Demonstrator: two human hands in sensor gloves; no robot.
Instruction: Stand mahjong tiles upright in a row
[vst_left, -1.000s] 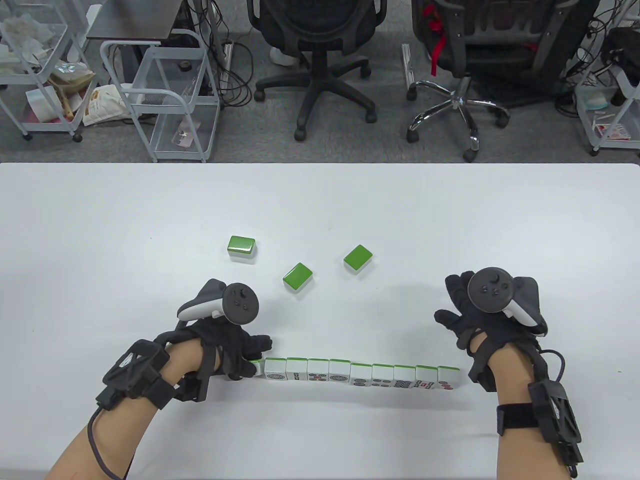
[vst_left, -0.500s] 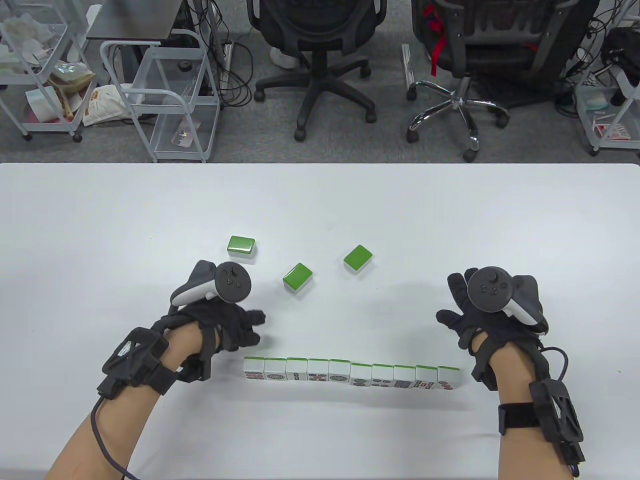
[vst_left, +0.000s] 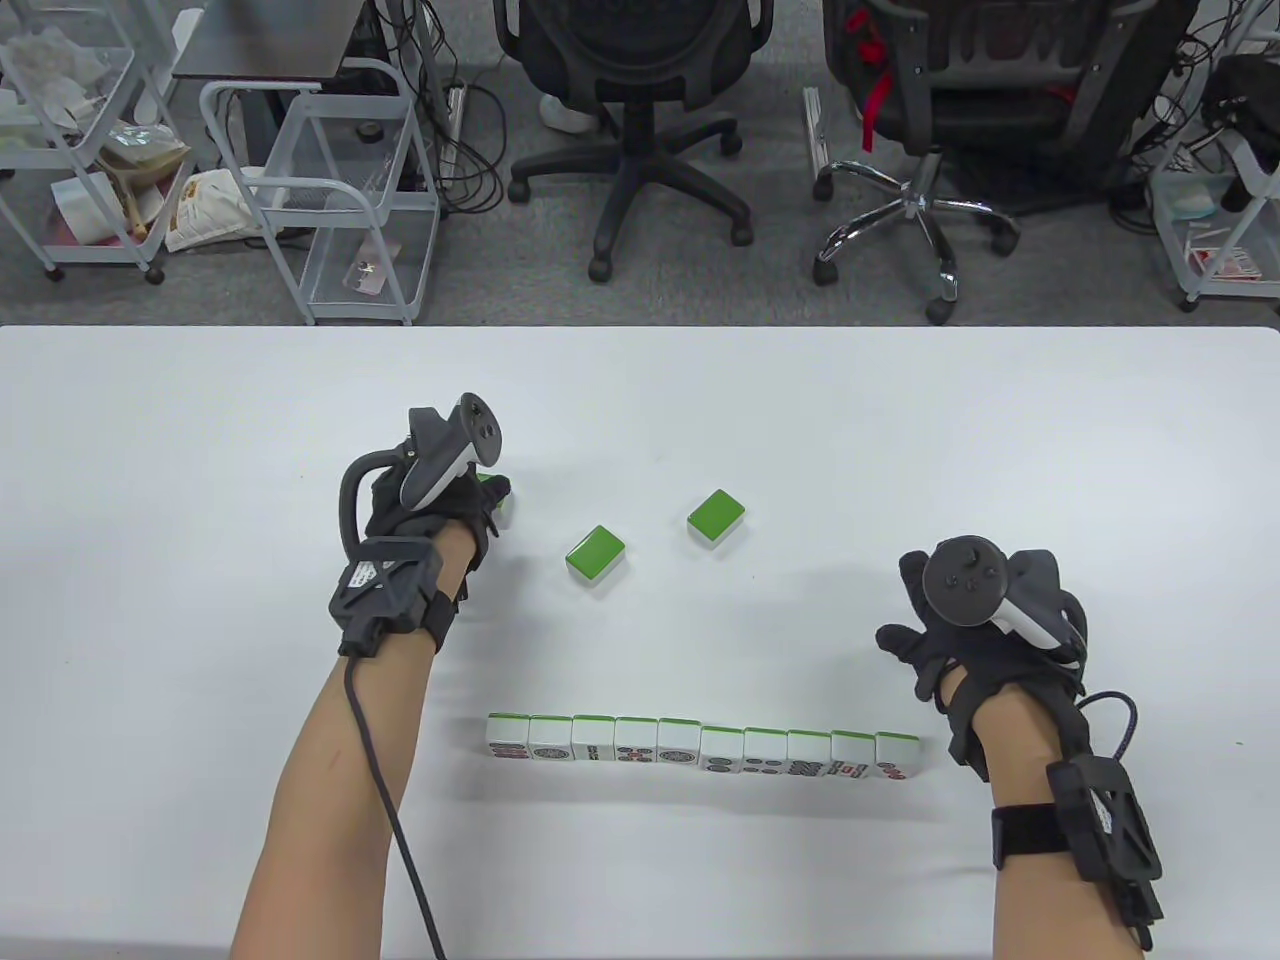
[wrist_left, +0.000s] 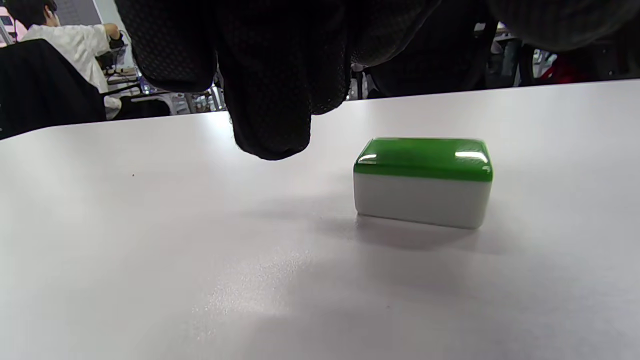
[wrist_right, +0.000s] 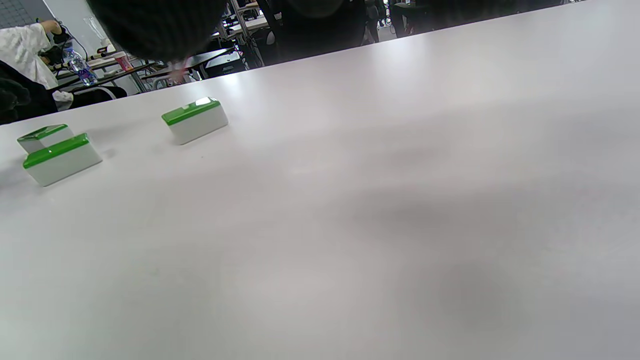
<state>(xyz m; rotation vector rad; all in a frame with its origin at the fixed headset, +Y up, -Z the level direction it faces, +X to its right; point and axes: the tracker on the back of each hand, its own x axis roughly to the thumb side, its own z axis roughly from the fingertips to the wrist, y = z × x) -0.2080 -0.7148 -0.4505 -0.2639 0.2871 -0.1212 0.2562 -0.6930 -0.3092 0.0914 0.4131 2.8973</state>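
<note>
- The left hand (vst_left: 430, 500) hovers over the leftmost loose tile (wrist_left: 422, 181), left of centre in the table view; its fingers (wrist_left: 272, 100) hang above it, gripping nothing.
- The right hand (vst_left: 985, 625), lower right, is spread and holds nothing.
- Ten tiles stand in the row (vst_left: 700, 750), low centre.
- Three lie flat, green backs up, white below: the middle tile (vst_left: 596, 553) and right tile (vst_left: 716, 517) also wait.

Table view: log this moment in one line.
left hand: fingers above flat green-backed mahjong tile, no contact | right hand: idle | upright tile row: ten
</note>
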